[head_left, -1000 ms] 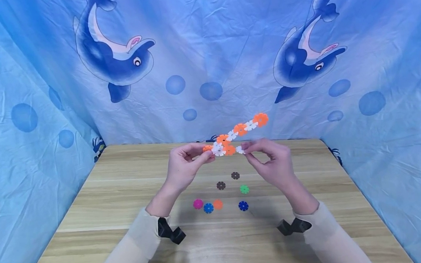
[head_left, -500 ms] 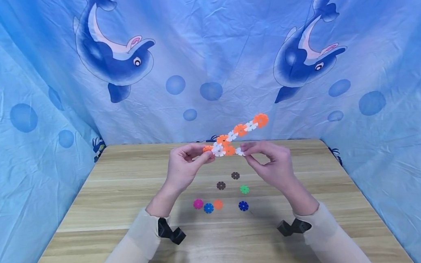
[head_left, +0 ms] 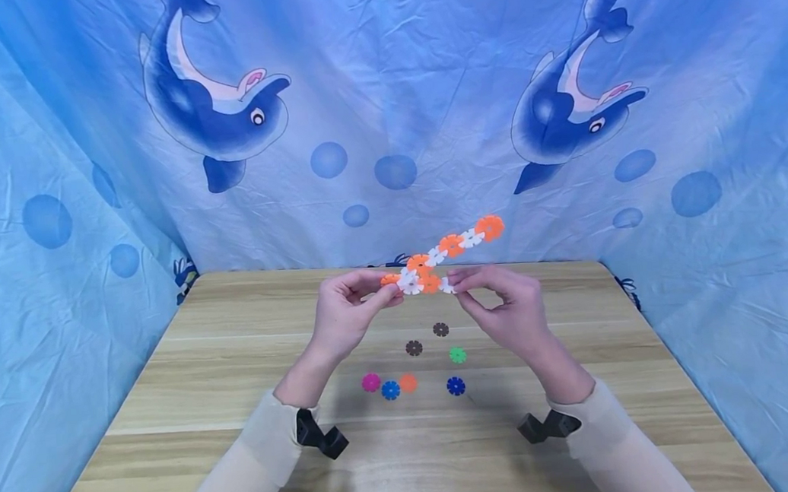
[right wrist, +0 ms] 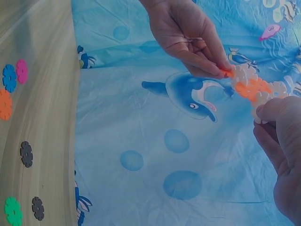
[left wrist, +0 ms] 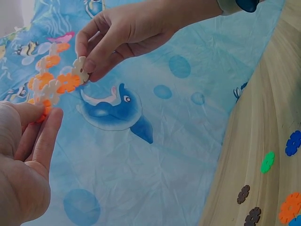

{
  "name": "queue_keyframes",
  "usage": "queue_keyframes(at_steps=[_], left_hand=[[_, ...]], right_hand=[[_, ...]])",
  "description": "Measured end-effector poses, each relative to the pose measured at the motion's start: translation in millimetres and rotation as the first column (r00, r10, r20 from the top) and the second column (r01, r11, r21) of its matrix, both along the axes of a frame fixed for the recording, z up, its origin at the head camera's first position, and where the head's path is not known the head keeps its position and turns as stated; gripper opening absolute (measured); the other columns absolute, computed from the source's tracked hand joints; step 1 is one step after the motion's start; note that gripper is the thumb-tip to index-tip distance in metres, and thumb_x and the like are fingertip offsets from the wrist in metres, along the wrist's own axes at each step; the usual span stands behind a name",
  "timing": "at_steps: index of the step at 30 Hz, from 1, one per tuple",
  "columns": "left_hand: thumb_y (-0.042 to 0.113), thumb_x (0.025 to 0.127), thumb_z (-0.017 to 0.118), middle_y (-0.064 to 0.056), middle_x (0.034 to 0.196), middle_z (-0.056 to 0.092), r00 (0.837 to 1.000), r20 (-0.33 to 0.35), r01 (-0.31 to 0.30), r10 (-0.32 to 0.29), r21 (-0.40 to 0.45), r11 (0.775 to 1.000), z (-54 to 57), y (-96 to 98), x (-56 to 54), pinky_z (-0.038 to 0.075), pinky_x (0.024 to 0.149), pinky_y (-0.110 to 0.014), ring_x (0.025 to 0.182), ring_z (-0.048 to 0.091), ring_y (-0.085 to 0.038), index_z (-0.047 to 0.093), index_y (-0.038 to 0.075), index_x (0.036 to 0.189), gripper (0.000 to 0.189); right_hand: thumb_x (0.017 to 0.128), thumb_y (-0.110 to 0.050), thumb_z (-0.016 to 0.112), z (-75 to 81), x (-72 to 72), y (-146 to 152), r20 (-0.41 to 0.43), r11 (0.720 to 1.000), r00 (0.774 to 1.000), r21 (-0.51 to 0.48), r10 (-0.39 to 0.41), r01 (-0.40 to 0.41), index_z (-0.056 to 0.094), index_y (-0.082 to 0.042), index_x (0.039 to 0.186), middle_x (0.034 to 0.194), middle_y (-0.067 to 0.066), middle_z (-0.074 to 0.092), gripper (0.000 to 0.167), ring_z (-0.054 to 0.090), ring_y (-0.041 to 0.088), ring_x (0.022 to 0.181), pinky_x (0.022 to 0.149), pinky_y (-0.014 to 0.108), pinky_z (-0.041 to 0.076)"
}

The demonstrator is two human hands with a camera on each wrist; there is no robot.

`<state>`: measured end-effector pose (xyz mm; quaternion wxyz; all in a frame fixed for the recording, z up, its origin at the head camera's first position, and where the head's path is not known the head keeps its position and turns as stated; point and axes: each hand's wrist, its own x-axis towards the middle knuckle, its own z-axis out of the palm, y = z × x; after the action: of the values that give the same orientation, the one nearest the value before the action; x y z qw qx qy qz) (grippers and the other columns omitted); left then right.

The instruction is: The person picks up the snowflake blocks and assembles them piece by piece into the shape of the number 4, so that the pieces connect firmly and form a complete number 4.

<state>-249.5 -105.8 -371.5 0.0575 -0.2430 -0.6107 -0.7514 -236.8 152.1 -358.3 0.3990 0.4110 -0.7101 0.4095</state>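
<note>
A chain of orange and white snowflake discs (head_left: 451, 245) is held up over the far part of the table, its long arm slanting up to the right. My left hand (head_left: 344, 310) pinches the orange disc (head_left: 389, 280) at its left end between thumb and fingers. With thumb and forefinger, my right hand (head_left: 507, 299) pinches a white snowflake disc (head_left: 446, 285). That disc's edge meets the orange disc (left wrist: 69, 82) at the chain's lower right, seen in the left wrist view. My right fingertips cover part of the white disc.
Loose snowflake discs lie on the wooden table (head_left: 243, 439) below the hands: brown (head_left: 413, 347), green (head_left: 458, 355), pink (head_left: 371, 382), light blue (head_left: 390, 390), orange (head_left: 408, 383) and dark blue (head_left: 455, 386). A blue dolphin-print curtain (head_left: 390, 86) surrounds the table's back and sides.
My right hand has moved slightly left with the white disc, closing the gap to the chain's orange disc. My left hand keeps its grip almost unmoved.
</note>
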Motion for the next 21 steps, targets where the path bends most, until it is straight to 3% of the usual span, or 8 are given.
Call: queue_keyframes(at_steps=[9, 21], left_hand=[[-0.009, 0.094, 0.073, 0.007, 0.094, 0.081, 1.0, 0.008, -0.007, 0.007, -0.039, 0.999, 1.2, -1.7, 1.1, 0.067, 0.084, -0.037, 0.084, 0.081, -0.011, 0.071, -0.017, 0.115, 0.022], [-0.005, 0.094, 0.075, 0.007, 0.092, 0.082, 1.0, 0.024, 0.012, -0.01, -0.08, 0.997, 3.4, -8.0, 0.8, 0.067, 0.085, -0.036, 0.084, 0.082, -0.014, 0.073, -0.015, 0.112, 0.021]], right_hand=[[0.074, 0.023, 0.081, 0.8, 0.5, -0.7, -0.001, 1.0, 1.0, -0.021, 0.02, -0.02, 0.08, -0.002, 0.087, 0.091, 0.017, 0.082, 0.028, 0.082, 0.023, 0.097, 0.093, 0.023, 0.063], [0.068, 0.027, 0.083, 4.2, 1.1, -1.2, -0.004, 0.997, 0.997, -0.017, 0.078, -0.078, 0.081, 0.0, 0.085, 0.091, 0.02, 0.081, 0.031, 0.082, 0.028, 0.089, 0.088, 0.024, 0.064]])
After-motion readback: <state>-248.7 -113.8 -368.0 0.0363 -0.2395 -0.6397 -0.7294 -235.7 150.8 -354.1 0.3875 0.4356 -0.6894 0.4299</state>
